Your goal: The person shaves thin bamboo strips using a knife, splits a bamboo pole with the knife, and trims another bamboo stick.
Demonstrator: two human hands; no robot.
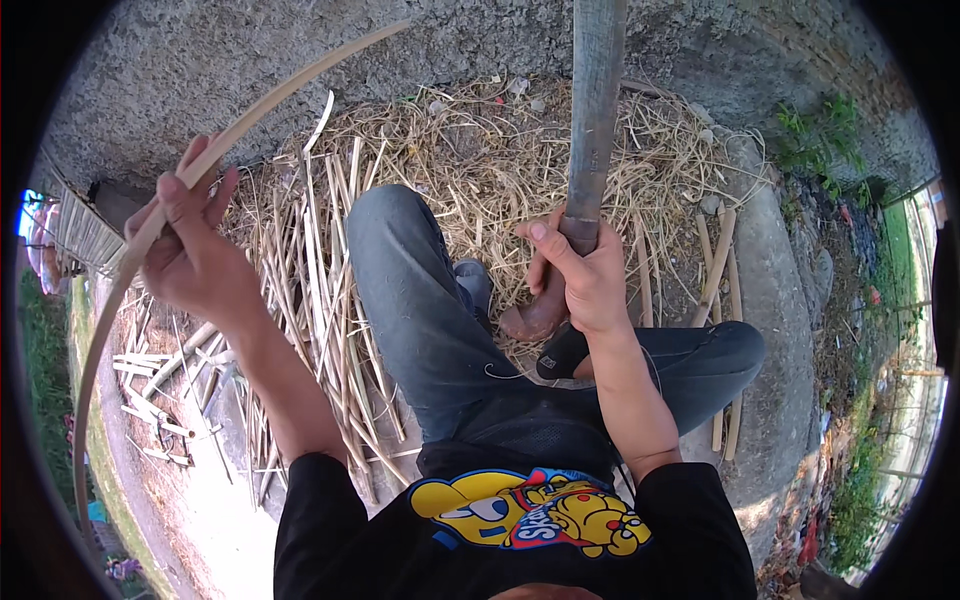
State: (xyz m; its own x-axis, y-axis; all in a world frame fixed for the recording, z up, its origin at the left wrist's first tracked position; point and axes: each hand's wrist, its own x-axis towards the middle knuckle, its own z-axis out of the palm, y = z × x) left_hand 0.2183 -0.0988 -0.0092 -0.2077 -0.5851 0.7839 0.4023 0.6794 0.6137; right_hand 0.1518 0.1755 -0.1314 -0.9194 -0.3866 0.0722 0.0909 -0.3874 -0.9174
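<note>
Raised at the left, my left hand [195,235] grips a long, thin bamboo strip [245,117] between thumb and fingers. The strip runs from near the wall at the top down past the left rim of the view. In front of my body my right hand [585,270] is wrapped round the brown hooked handle [540,318] of a machete. Its broad grey blade [593,110] points away from me toward the wall. Blade and strip are well apart.
Bamboo strips [325,270] lie in a pile left of my legs, with short cut pieces [160,410] farther left. Shavings [480,150] cover the ground before a rough grey wall [230,70]. Several strips [720,260] lie at the right beside a concrete edge [775,330].
</note>
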